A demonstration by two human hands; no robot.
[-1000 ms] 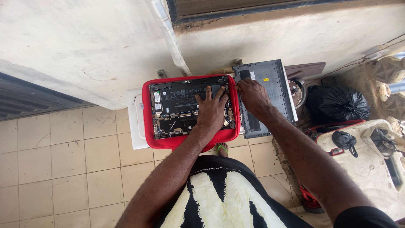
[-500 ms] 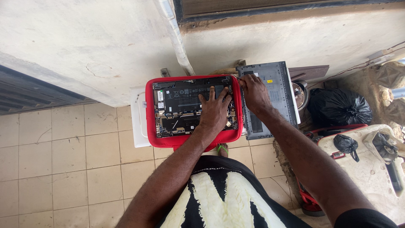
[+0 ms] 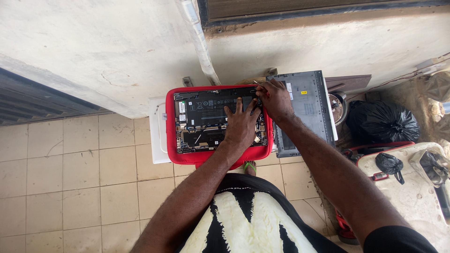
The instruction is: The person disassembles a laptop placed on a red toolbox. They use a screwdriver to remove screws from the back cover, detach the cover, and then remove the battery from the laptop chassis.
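My left hand (image 3: 241, 125) lay spread flat on the opened laptop (image 3: 201, 121); my right hand (image 3: 274, 98) pinched a thin screwdriver (image 3: 259, 85) at its corner.

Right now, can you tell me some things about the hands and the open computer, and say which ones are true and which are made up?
1. The left hand lies flat on the opened laptop. True.
2. The opened laptop rests on a blue sleeve. False: the sleeve is red.
3. The right hand holds a thin tool at the laptop's far right corner. True.
4. The grey bottom cover lies to the left of the laptop. False: it lies to the right.
5. The floor is tiled. True.
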